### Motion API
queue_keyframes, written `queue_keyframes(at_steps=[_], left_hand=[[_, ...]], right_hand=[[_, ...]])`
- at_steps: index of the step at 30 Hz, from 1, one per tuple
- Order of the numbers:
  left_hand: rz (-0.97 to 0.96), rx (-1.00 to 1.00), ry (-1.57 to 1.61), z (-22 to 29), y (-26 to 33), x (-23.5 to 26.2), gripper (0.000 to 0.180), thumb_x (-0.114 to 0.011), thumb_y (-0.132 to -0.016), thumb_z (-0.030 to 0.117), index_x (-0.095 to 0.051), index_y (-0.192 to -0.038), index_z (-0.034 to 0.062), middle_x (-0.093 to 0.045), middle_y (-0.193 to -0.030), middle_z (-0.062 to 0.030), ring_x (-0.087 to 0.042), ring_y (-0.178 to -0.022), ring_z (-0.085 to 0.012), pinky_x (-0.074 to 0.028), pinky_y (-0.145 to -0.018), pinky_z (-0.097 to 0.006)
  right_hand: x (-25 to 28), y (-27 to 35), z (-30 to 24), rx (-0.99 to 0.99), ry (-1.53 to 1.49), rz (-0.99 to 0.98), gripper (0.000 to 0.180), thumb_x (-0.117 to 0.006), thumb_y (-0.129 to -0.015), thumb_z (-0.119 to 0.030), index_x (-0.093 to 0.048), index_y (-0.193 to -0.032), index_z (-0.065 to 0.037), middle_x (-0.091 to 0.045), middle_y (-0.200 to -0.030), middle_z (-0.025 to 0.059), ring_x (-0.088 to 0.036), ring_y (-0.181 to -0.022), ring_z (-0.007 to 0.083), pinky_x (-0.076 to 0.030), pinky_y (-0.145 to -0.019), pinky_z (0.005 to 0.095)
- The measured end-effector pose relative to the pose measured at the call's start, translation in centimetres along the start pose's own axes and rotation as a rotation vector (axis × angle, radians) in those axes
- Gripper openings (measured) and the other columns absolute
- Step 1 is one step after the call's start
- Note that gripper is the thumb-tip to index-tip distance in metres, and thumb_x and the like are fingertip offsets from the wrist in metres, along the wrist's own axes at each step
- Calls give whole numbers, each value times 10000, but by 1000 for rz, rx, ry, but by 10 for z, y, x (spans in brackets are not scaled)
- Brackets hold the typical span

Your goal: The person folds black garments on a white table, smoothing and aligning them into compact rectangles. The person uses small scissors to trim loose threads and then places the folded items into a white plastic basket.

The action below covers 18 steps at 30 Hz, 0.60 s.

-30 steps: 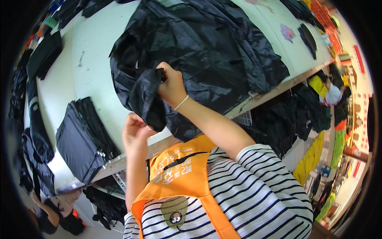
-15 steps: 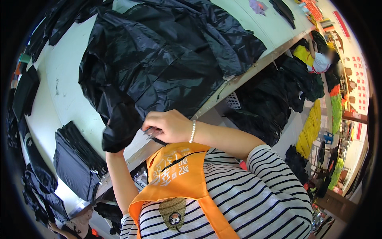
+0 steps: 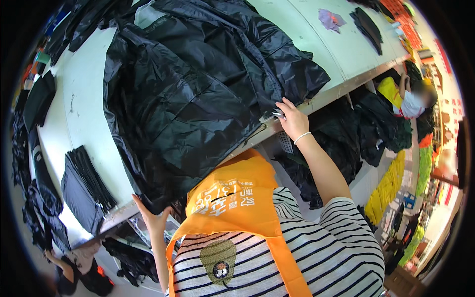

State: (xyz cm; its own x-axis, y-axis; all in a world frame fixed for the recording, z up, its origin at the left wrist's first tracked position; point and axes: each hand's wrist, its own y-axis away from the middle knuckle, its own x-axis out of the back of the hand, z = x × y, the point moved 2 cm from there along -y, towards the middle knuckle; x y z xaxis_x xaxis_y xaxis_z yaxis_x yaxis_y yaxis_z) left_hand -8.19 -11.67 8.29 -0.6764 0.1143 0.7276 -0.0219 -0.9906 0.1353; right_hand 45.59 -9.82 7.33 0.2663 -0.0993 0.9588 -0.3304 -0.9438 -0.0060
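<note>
A black, shiny jacket point(image 3: 198, 94) lies spread and creased over the pale table, its near side reaching the front edge. At its near left corner is my left hand point(image 3: 152, 220), with thumb and forefinger spread wide on either side of the dark cloth. That hand is open and rests against the garment's edge. My right hand point(image 3: 295, 121) is at the jacket's right side by the table edge, closed round small metal thread snips point(image 3: 279, 113). The snips' tips point toward the cloth; most of their body is hidden in the palm.
Folded black garments point(image 3: 89, 190) are stacked on the table point(image 3: 81, 123) at left. A purple-grey cloth piece point(image 3: 331, 21) lies far right. Dark clothes point(image 3: 341, 138) heap beyond the table edge, near yellow cloth point(image 3: 388, 188). A co-worker point(image 3: 408, 96) is at right, another person point(image 3: 74, 272) lower left.
My right hand has moved right and away from me along the table edge with the snips. My left hand has come out from under the bunched cloth, which now lies flatter.
</note>
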Motion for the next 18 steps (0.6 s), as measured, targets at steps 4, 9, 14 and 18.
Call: queue_keyframes(at_steps=[4, 9, 14, 18], left_hand=[[197, 134, 31, -110, 25, -27, 855, -743, -685, 29, -339, -1437, 74, -506, -1272, -147, -513, -1155, -312, -425, -983, -380], [677, 181, 1138, -84, -24, 53, 235, -494, -916, 251, -621, -1011, 78, -646, -993, -72, -626, -846, -191, -523, -750, -328], [971, 363, 894, -70, 7, 82, 257, -634, -834, 110, -609, -1052, -24, -666, -945, -152, -648, -819, -222, -548, -696, -311], [592, 609, 54, -153, 92, -22, 480, -658, -771, 127, -523, -1171, -100, -615, -1079, -211, -594, -1002, -260, -490, -863, -361]], right_hand=[[-9, -16, 17, 156, -161, -70, 389, -700, -767, -187, -596, -1140, -144, -570, -1267, 119, -657, -863, 313, -535, -734, 387], [-11, -26, 42, 412, -41, -48, 313, -676, -752, -167, -614, -1049, -90, -639, -1112, 175, -666, -799, 320, -542, -667, 401], [14, -72, 68, 12, -726, -61, 282, -581, -900, -204, -596, -764, 43, -573, -611, 178, -559, -532, 286, -435, -549, 358], [2, -70, 77, -213, -1274, -376, 256, -601, -921, -231, -596, -746, -44, -461, -535, -28, -397, -435, 72, -311, -425, 228]])
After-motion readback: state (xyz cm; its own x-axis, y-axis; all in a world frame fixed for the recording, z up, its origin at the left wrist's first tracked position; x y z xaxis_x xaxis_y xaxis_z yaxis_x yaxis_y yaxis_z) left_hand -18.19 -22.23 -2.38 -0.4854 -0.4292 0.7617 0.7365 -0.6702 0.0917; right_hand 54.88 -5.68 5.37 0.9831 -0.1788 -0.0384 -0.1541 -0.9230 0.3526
